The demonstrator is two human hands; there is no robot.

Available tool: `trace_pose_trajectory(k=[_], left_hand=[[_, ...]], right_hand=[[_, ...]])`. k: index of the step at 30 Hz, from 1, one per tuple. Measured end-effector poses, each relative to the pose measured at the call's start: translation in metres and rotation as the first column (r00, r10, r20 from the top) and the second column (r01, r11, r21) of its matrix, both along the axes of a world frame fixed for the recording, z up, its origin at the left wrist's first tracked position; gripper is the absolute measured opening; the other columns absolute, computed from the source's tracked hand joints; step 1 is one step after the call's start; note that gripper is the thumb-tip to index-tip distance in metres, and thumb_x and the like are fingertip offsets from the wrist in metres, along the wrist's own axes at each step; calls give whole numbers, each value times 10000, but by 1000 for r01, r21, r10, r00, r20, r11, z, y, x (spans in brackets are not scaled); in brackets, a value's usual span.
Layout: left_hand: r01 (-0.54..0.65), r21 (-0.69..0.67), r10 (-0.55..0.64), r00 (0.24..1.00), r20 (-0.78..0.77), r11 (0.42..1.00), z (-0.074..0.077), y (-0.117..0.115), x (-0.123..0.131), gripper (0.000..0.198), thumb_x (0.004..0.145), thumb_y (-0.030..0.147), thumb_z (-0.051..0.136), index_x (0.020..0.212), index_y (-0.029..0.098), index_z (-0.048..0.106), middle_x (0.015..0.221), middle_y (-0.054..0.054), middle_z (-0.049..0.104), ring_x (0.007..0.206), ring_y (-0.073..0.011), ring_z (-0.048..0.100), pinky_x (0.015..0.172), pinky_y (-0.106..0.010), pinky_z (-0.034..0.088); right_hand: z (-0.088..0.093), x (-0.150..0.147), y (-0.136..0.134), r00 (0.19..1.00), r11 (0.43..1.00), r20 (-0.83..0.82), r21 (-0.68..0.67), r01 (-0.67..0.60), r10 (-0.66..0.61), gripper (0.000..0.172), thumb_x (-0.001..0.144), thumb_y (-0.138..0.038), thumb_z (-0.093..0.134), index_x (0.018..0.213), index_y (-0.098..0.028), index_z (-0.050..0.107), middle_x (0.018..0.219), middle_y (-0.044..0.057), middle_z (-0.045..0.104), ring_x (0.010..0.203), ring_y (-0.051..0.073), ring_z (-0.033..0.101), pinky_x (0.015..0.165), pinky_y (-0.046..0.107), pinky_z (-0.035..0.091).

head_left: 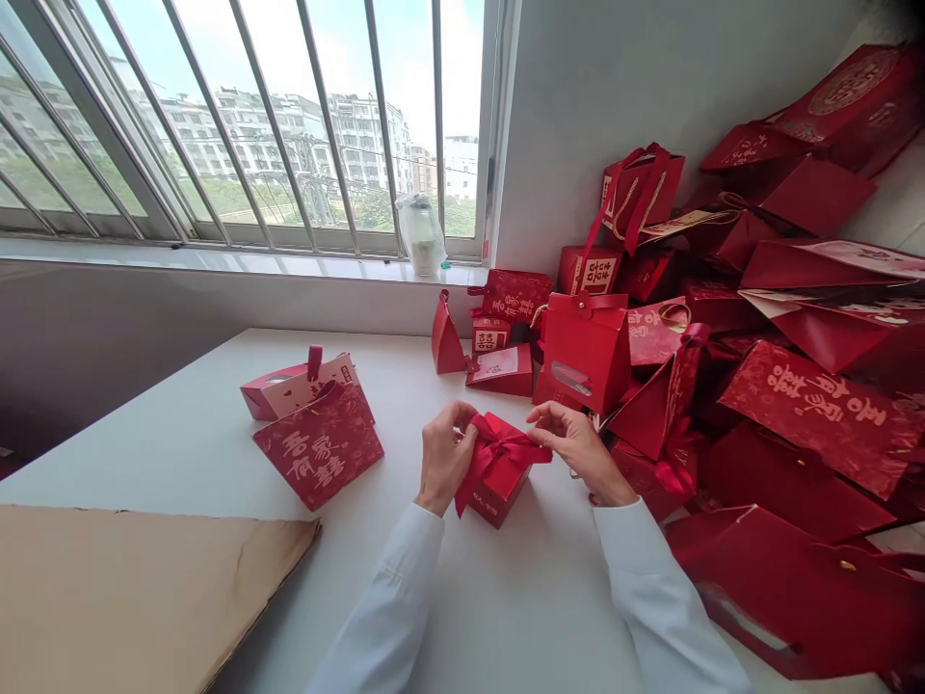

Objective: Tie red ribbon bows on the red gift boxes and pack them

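White tabletop (180,463) meets the windowsill (238,262) ahead of you. A heap of red gift bags (809,424) crowds its right side, and a brown cardboard sheet (130,602) covers the near left corner. A gap of tabletop separates you from two red gift boxes (310,414) on the left. Your left hand (446,461) and right hand (580,449) pinch the ribbon bow (502,445) between their fingers, atop a small red gift box (495,492) just in front of you.
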State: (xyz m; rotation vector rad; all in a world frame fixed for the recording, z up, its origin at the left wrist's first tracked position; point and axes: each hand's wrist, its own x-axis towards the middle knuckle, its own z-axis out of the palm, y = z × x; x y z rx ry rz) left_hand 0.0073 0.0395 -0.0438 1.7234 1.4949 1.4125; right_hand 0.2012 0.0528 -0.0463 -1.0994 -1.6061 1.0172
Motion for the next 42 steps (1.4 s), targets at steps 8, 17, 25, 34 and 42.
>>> trace_pose_trajectory(k=[8,17,25,34,42], left_hand=[[-46,-33,45,999,-14,998,1,-1,0,121,800,212,486,884,202,572,725,14,610,676,-126,573,604,-235,444],[-43,-55,43,999,-14,998,0,-8,1,138,823,201,474,942,205,546,766,8,596,725,-135,563,646,-250,453],[-45,-72,45,999,1,996,-4,-9,5,237,783,113,442,981,209,529,827,-9,601,753,-151,576,687,-280,479],[11,-103,-9,1000,12,995,1,-7,2,202,797,147,458,951,214,570,919,-22,636,794,-160,593,711,-300,477],[207,-78,-206,978,23,975,10,-12,-1,282,800,107,470,986,242,633,1009,-27,673,1009,-184,594,883,-332,469]], right_hand=[[2,1,-1,999,997,10,-66,-40,41,334,773,-480,631,930,-189,584,708,-7,578,629,132,528,555,243,407],[3,2,-5,998,996,24,-68,-49,51,240,788,-418,638,872,-195,613,663,-22,538,604,128,505,586,256,420],[-5,-7,1,997,997,-16,-24,72,-73,231,799,-409,622,896,-200,604,725,-3,552,653,138,525,580,244,435],[28,14,-25,943,984,281,82,160,-177,269,825,-498,580,869,-237,632,784,27,634,734,189,573,721,322,478],[-1,-12,-55,944,941,-22,-97,325,-328,239,806,-399,639,896,-219,509,838,29,612,783,175,608,701,297,518]])
